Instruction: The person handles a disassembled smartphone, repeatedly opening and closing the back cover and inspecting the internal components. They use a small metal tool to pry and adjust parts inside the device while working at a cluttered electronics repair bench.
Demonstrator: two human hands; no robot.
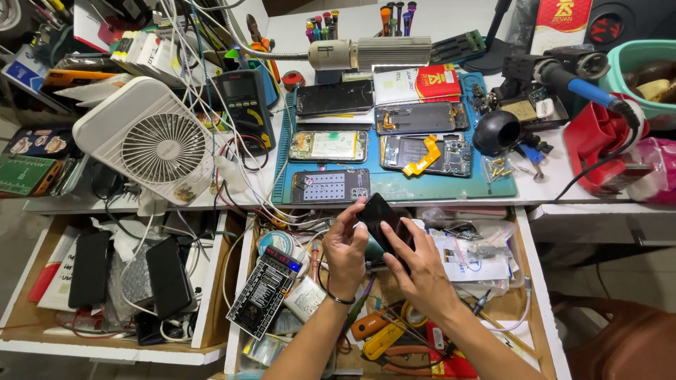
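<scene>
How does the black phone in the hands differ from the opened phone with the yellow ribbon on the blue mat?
The black phone is closed and plain dark; the opened phone shows its inner parts and a yellow ribbon cable. The black phone is held tilted above the open drawer by the left hand and right hand; the opened phone lies flat on the blue mat, untouched. Both are slim rectangles of similar size.

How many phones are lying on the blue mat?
5 on the blue mat: a dark one top left, an opened one beside it, two in the middle row, one at the front. Clutter may hide more.
</scene>
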